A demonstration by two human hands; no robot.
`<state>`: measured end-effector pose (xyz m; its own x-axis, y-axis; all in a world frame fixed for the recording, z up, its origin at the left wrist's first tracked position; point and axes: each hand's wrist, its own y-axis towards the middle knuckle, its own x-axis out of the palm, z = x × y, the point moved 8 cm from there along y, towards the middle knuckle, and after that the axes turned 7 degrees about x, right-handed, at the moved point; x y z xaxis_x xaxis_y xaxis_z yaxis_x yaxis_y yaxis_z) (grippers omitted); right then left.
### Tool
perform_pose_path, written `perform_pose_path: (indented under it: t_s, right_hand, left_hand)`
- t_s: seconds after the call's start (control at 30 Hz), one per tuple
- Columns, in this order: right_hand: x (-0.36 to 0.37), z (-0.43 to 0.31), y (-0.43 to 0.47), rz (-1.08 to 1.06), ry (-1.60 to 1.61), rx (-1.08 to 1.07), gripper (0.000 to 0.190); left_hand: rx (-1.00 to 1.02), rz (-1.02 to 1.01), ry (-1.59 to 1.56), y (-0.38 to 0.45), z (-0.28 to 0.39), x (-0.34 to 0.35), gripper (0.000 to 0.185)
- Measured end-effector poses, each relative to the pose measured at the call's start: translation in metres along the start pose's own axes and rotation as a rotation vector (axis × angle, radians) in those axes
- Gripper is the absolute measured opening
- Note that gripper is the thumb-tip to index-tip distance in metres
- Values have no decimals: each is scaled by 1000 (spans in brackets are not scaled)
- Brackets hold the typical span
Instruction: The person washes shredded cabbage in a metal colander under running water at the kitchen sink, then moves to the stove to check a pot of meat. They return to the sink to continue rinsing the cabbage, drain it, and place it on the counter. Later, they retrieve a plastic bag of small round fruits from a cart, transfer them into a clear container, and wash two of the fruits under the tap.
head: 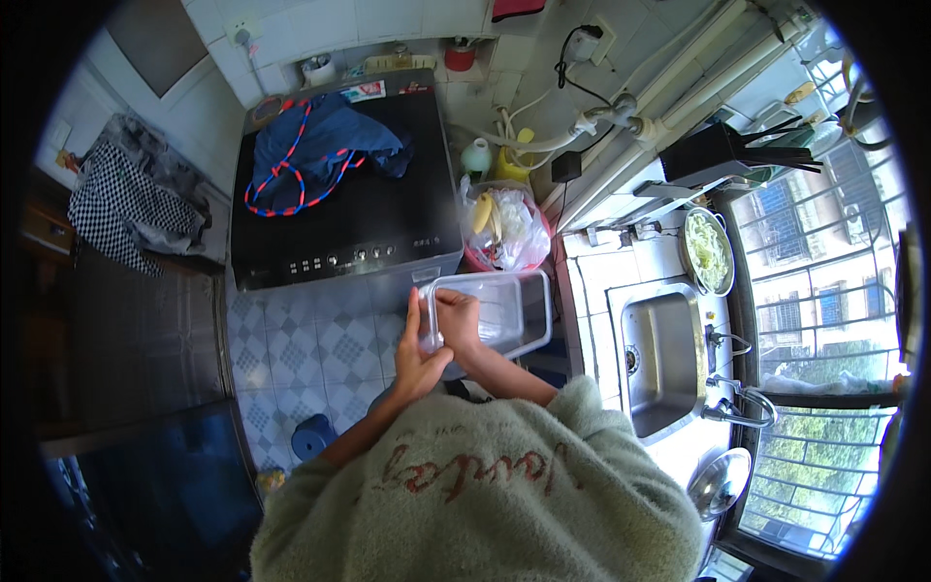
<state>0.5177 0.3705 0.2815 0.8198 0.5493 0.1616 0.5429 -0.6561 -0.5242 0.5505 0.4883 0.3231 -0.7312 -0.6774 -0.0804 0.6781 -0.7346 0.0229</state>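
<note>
A clear rectangular plastic container (534,309) is in front of my body, its left end between my hands. My left hand (420,364) holds that end from outside, fingers pointing away from me along the wall. Across the near rim, my right hand (460,320) reaches over the inside of the container, its fingers curled against the left wall. Whether anything is pinched in those right fingers cannot be made out. Just beyond the container stands a pink basin (545,251) with plastic bags and yellow bananas (484,212) on top.
Ahead is a black-topped appliance (349,225) carrying dark blue cloth (327,134) and a red-blue cord (302,185). On the right are a steel sink (662,356), a pan of shredded vegetable (707,251), a knife block (702,153) and a metal lid (720,484). A blue stool (313,436) stands on the floor.
</note>
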Motion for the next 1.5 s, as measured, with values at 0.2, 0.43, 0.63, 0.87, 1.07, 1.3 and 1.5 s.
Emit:
perform_pose_path:
  t_s: [0.2,0.43,0.63,0.87,1.07,1.3,1.5]
  right_hand:
    - [25,5,2,-257,445,302,15]
    - [-7,-19,-1,-256,569,146,8]
    - [-5,53,30,-1,578,506,6]
    - [26,42,31,-98,552,439,11]
    - [-54,-74,24,201,-55,-161,16]
    - [-46,-148,88,617,-1486,-731,23]
    - [25,-93,27,-58,-1238,-910,29]
  left_hand:
    - [-46,-74,-171,13,-14,-13,105]
    - [-433,62,-401,17,-43,-37,96]
    - [-161,-68,-83,27,-20,-34,96]
    - [-86,-124,-114,32,-30,-30,97]
    - [-491,-23,-406,12,-84,-50,92]
    - [-491,174,-376,-40,-115,-97,95]
    - [-537,644,-596,-151,-131,-103,94]
